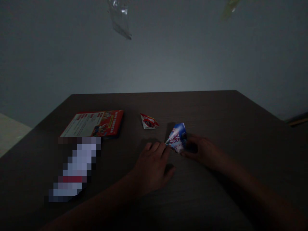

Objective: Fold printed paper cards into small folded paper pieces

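A small piece of folded blue, white and red printed paper (177, 136) stands partly raised on the table in front of me. At its right side my right hand (202, 150) has thumb and fingers closed on the paper's edge. My left hand (152, 166) lies palm down on the table with its fingers stretched out and the thumb apart. Its index finger is close to the paper's left corner; whether it touches cannot be made out in the dim light. Beyond my left hand sits a red folded paper piece (148, 122) with white edges, apart from both hands.
A red and white printed booklet or flat box (96, 123) lies at the left of the dark wooden table (154, 102). Just nearer is a pixelated pale object (77, 166). Behind the table rises a grey wall (180, 57) with a clear plastic pouch (119, 19) on it.
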A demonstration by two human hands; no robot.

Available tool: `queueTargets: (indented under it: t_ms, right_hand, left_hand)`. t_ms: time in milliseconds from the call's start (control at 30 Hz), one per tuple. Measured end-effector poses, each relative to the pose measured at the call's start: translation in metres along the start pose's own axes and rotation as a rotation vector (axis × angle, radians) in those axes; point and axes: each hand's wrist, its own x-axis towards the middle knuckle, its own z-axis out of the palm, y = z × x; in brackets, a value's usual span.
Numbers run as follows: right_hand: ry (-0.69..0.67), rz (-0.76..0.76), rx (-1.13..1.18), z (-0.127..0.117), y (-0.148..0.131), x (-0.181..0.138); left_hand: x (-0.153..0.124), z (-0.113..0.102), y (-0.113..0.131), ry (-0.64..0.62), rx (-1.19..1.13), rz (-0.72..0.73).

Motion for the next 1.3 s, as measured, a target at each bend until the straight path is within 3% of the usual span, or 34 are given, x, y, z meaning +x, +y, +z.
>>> queueTargets:
  t_ms: [433, 600, 700, 867, 933, 1100, 1300]
  right_hand:
    - [-0.108, 0.047, 0.039, -0.009, 0.014, -0.007]
    - [-0.141, -0.002, 0.171, -0.012, 0.023, -0.007]
    - [-0.017, -0.017, 0.249, -0.014, 0.024, -0.005]
    - [0.340, -0.005, 0.190, -0.013, 0.019, -0.004]
    - [0.385, -0.078, 0.177, -0.011, 0.018, -0.004]
    - [0.217, -0.309, 0.216, -0.005, 0.014, -0.002]
    - [0.097, -0.375, 0.219, 0.000, 0.011, 0.000]
  left_hand:
    - [-0.001, 0.002, -0.001, 0.015, -0.002, 0.013]
    - [-0.001, 0.002, -0.002, 0.013, -0.007, 0.027]
    - [0.000, 0.001, -0.003, 0.024, -0.027, 0.041]
    - [0.001, 0.003, -0.007, 0.051, -0.063, 0.054]
    - [0.001, 0.003, -0.008, 0.065, -0.064, 0.058]
    - [0.001, 0.002, -0.009, 0.060, -0.055, 0.060]
    - [0.003, 0.003, -0.011, 0.070, -0.052, 0.081]
